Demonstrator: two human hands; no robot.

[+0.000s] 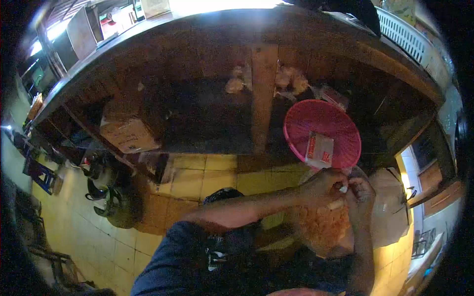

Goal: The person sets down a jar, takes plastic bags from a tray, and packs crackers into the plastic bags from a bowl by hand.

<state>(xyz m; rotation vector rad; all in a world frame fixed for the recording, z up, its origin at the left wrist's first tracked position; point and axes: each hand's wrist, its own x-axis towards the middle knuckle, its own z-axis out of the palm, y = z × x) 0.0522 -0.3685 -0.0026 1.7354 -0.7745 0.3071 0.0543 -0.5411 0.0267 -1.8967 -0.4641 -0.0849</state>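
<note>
My left hand [328, 185] and my right hand [361, 191] are close together, fingers pinched around a small whitish piece [343, 189] too small to name. Just below them is a heap of orange-brown pieces [323, 224], dim and blurred, so I cannot tell their kind. A pink plastic basket [291, 116] leans tilted beyond my hands. Against it rests a clear packet with red print [320, 149]. To the right of my right hand spreads a pale sheet or sack [387, 217].
A wooden counter [197, 39] arches across the front, with a cardboard box [129, 134] on its lower shelf. Pale bundles [291, 80] lie deeper in. Green gas cylinders [118, 204] stand at left on the yellow tiled floor [98, 246]. A white crate [402, 34] sits at upper right.
</note>
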